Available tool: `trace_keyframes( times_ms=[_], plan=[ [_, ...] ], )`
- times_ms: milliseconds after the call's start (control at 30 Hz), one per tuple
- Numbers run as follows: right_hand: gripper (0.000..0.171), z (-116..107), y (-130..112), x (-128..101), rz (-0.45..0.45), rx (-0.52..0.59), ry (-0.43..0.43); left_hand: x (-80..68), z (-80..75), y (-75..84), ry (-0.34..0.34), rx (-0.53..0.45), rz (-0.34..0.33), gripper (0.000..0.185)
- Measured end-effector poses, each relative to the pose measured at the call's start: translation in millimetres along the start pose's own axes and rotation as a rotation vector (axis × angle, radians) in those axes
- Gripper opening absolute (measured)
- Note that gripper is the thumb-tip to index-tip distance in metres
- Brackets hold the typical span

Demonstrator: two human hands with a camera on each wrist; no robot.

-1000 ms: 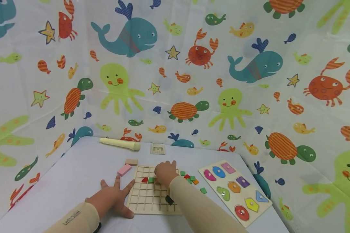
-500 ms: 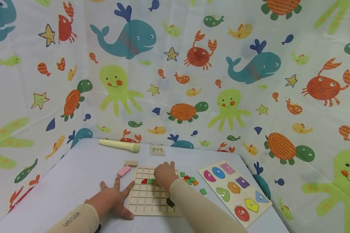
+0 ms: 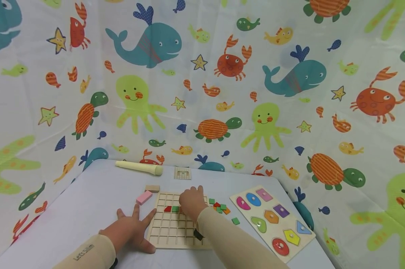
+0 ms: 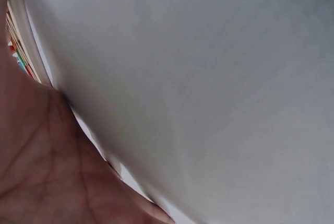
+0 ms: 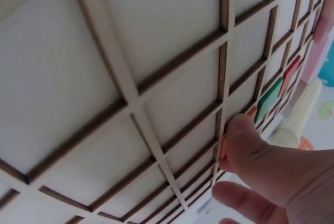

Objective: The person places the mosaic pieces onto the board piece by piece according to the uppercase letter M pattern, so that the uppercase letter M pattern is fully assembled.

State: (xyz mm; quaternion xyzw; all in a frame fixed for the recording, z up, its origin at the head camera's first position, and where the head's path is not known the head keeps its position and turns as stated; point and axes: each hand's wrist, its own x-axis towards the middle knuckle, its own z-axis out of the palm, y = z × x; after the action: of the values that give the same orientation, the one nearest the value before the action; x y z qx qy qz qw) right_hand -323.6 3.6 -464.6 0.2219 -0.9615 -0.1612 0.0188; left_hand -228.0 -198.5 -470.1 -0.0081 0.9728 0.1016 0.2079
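A wooden grid board [image 3: 175,244] lies on the table. My left hand [image 3: 129,228] rests spread at its left edge, with fingertips at the board's side. Over the upper middle of the board, my right hand [image 3: 191,201] pinches an orange tile [image 5: 223,149] between thumb and fingers, mostly hidden by the thumb in the right wrist view. In the same row sit a green tile [image 5: 269,98] and a red tile [image 5: 290,74] with a curved edge. The left wrist view shows the left palm [image 4: 52,161] against the white table.
Several loose green, red and orange tiles, among them a green one [image 3: 235,221], lie right of the board. Farther right is a shape puzzle [image 3: 261,209]. A pink block [image 3: 144,197], a wooden block [image 3: 152,189], a cream toy microphone [image 3: 140,167] and a small beige grid piece [image 3: 183,173] lie behind.
Both hands stay in nearly the same places. Only a slight shift of the head view shows.
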Motion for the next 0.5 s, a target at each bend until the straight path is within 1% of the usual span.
trace_keyframes(
  times_ms=[167, 233, 333, 433, 500],
  plan=[
    [0.009, -3, 1, -6, 0.028, 0.027, -0.024, -1.6, -0.1, 0.7, -0.003, 0.002, 0.002, 0.137],
    [0.010, -3, 3, -8, 0.045, 0.057, -0.025, -2.1, 0.4, 0.8, -0.004, 0.001, 0.004, 0.136],
    [0.010, -2, 9, -15, 0.095, 0.140, -0.005, -2.2, 1.2, 0.8, -0.003, -0.001, 0.006, 0.136],
    [0.019, -2, 18, -21, 0.182, 0.260, -0.004, -2.5, 0.0, 1.2, -0.005, 0.000, 0.006, 0.137],
    [0.024, -1, 25, -29, 0.247, 0.358, 0.017, -0.4, 0.0, 0.6, -0.009, 0.000, 0.003, 0.139]
  ],
)
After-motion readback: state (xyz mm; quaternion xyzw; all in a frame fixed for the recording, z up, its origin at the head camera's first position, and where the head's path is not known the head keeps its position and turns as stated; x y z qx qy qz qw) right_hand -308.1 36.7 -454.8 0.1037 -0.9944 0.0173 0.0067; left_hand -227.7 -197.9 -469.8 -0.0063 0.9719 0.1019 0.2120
